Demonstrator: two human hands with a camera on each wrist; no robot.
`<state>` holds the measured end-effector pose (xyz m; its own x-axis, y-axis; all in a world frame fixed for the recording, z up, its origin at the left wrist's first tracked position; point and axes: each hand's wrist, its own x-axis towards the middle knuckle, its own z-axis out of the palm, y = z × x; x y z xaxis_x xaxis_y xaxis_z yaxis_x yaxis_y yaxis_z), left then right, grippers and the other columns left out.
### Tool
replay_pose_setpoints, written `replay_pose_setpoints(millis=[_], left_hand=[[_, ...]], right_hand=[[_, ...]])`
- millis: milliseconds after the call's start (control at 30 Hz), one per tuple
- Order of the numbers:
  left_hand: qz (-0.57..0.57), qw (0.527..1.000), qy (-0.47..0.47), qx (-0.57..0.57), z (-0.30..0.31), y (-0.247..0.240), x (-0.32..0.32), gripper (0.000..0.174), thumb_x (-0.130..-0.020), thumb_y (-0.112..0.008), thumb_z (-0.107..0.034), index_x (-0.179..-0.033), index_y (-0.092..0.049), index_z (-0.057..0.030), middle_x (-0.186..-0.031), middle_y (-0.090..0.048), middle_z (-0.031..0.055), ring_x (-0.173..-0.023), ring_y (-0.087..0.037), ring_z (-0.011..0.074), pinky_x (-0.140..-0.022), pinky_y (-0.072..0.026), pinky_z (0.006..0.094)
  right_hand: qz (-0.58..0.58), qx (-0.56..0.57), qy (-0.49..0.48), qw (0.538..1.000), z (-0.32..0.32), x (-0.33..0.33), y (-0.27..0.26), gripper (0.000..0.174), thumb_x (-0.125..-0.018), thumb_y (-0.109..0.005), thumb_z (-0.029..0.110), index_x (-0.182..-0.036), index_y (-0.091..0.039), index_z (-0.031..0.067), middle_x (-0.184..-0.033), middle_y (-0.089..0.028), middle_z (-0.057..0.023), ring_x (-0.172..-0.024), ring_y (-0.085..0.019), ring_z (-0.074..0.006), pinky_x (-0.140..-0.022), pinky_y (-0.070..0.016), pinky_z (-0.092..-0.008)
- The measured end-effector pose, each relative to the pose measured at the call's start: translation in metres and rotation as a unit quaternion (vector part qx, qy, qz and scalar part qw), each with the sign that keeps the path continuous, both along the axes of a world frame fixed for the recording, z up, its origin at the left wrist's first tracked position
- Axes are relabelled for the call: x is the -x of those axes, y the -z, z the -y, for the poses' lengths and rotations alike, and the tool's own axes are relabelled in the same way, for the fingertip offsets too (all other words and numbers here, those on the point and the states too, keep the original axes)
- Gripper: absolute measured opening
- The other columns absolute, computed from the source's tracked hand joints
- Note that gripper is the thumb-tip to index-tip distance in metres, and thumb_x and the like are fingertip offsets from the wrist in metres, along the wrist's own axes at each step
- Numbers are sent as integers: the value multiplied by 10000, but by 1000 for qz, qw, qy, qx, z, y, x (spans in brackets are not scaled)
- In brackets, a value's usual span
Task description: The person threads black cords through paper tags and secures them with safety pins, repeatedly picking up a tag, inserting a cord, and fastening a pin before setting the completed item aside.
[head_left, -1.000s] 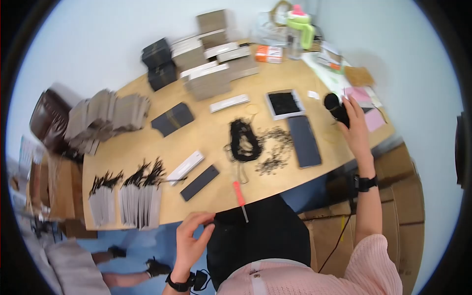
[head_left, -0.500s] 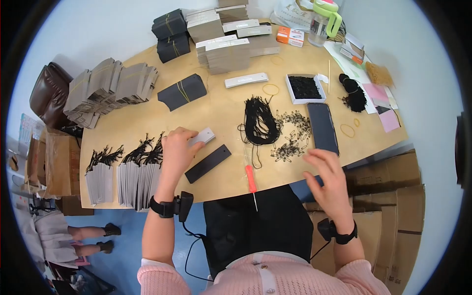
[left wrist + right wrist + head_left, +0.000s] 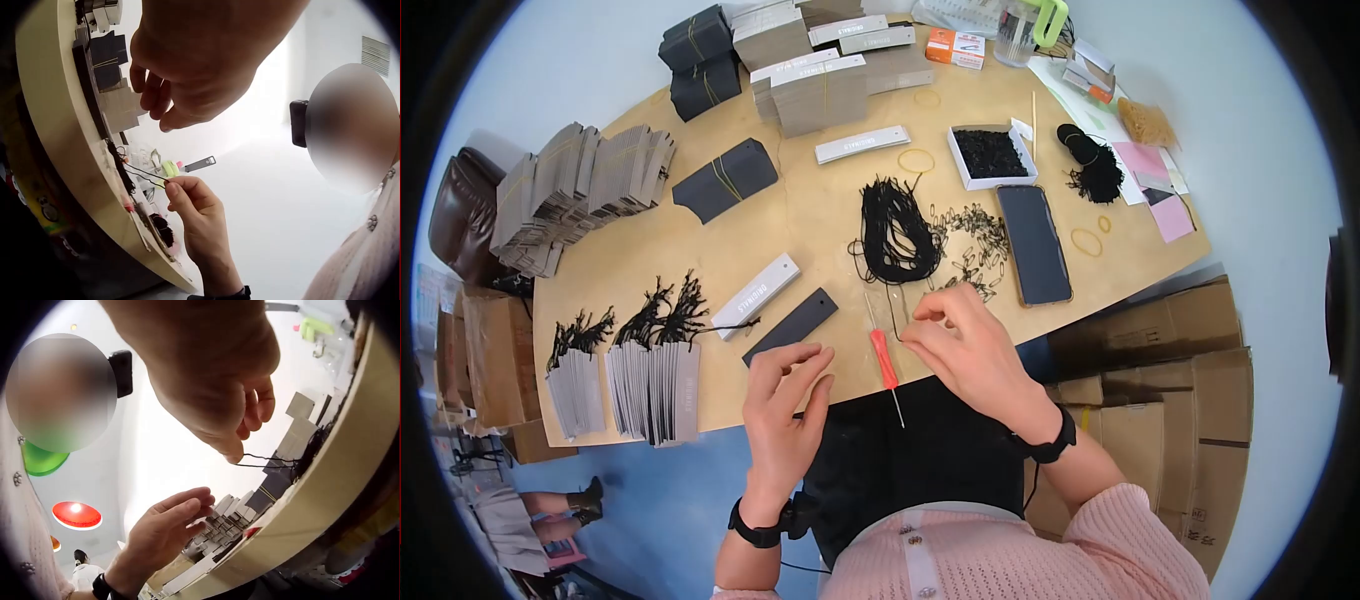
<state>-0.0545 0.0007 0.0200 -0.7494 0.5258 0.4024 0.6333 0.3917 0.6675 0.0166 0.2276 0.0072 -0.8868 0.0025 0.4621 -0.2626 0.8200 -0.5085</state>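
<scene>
My right hand [image 3: 970, 350] pinches one end of a thin black cord [image 3: 265, 465] between thumb and fingertips. Doubled like a loop, the cord runs back to the black cord bundle [image 3: 898, 235] on the table. My left hand [image 3: 785, 415] hovers by the table's front edge with relaxed fingers, holding nothing. Close beyond its fingertips lies a dark flat tag [image 3: 792, 325], and behind that a white tag stack [image 3: 758, 295] with a cord trailing over it. Between the hands rests a red-handled tool [image 3: 884, 360] with a thin metal shaft jutting over the edge.
Small black metal pins [image 3: 975, 245] lie scattered beside a phone [image 3: 1035, 245]. A white box [image 3: 968, 183] of black pieces sits behind. Corded tags [image 3: 655, 395] stand in rows at left. A second cord bundle [image 3: 1090, 165] lies at right; stacked tags [image 3: 820, 95] line the back.
My right hand left the far-right cord bundle, came inward and now pinches a cord from the middle bundle. My left hand reached to the white tags, then drew back toward the front edge.
</scene>
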Motion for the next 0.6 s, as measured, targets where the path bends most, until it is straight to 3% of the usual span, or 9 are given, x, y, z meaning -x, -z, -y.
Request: replay_pose_setpoints(millis=[167, 233, 367, 500, 567, 600], left_hand=[[10, 999, -15, -41, -12, -6, -5, 321, -790, -715, 77, -1094, -715, -28, -1086, -653, 112, -950, -603, 269, -821, -497, 347], [7, 999, -26, -39, -15, -4, 1, 316, -796, -710, 74, -1097, -712, -23, -1094, -650, 114, -963, -601, 275, -834, -495, 350], [-28, 992, -120, 29, 1, 11, 29, 283, -847, -690, 14, -1129, -700, -15, -1127, -647, 125, -1090, -607, 289, -955, -464, 356], [-49, 988, -126, 71, 7, 16, 54, 278, -860, -685, -17, -1138, -700, -17, -1119, -638, 127, -1083, -593, 303, -946, -461, 371], [-93, 984, -100, 115, 5, 15, 67, 269, -866, -672, -13, -1133, -703, -14, -1111, -639, 131, -1078, -595, 305, -933, -464, 368], [-96, 987, -89, 91, 2, 12, 71, 272, -870, -672, -12, -1140, -706, -14, -1075, -645, 115, -1031, -607, 254, -888, -471, 331]], right_hand=[[-44, -15, -14, 999, -2, -26, -30, 147, -777, -730, 26, -900, -652, 39, -997, -586, -78, -889, -592, -268, -722, -504, -361], [-71, 21, -22, 997, -1, -34, -42, 228, -730, -776, 7, -928, -668, 35, -1012, -611, -78, -864, -596, -273, -711, -502, -359], [-85, 63, -36, 994, -2, -50, -63, 297, -688, -808, -14, -955, -686, 32, -1020, -638, -83, -858, -609, -269, -710, -502, -351], [-95, 144, -40, 984, 1, -58, -70, 267, -709, -803, -31, -951, -709, 36, -1021, -670, -87, -842, -638, -248, -721, -514, -344], [-37, 269, -36, 962, 5, -58, -69, 200, -761, -786, -29, -932, -705, 34, -1021, -671, -94, -861, -647, -233, -748, -522, -337], [-36, 268, -35, 962, 5, -57, -68, 200, -761, -786, -29, -932, -705, 34, -1021, -671, -94, -861, -647, -233, -748, -522, -337]])
